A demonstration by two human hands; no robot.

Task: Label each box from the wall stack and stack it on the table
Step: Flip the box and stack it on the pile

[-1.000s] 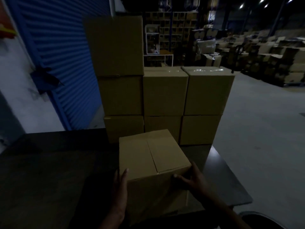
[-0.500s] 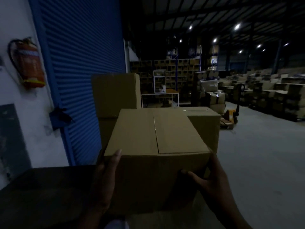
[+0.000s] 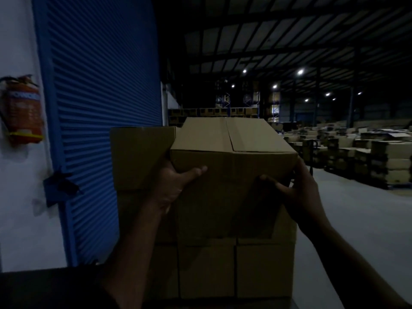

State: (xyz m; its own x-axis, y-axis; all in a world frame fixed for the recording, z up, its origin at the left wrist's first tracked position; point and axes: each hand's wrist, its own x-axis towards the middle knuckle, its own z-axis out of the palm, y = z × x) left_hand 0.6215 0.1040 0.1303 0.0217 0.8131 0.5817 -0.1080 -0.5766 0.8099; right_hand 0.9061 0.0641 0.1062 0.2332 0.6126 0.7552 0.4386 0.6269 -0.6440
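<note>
I hold a closed brown cardboard box [image 3: 231, 150] up high, at the top of the middle column of the stacked boxes [image 3: 207, 266]. My left hand [image 3: 176, 181] grips its left near corner, thumb across the front face. My right hand [image 3: 294, 188] grips the right near corner, thumb on the front. To the left a taller column of boxes [image 3: 140, 157] rises to about the same height. The dark table [image 3: 44, 288] shows at the bottom left. No label is visible on the held box.
A blue roller shutter [image 3: 100, 108] and white wall with a red fire extinguisher [image 3: 24, 112] stand at left. Grey warehouse floor [image 3: 356, 219] lies at right, with many stacked cartons [image 3: 365, 157] and racks far behind.
The box was low on the table a second ago; both hands have lifted it up and forward to the top of the middle column. My view has tilted upward.
</note>
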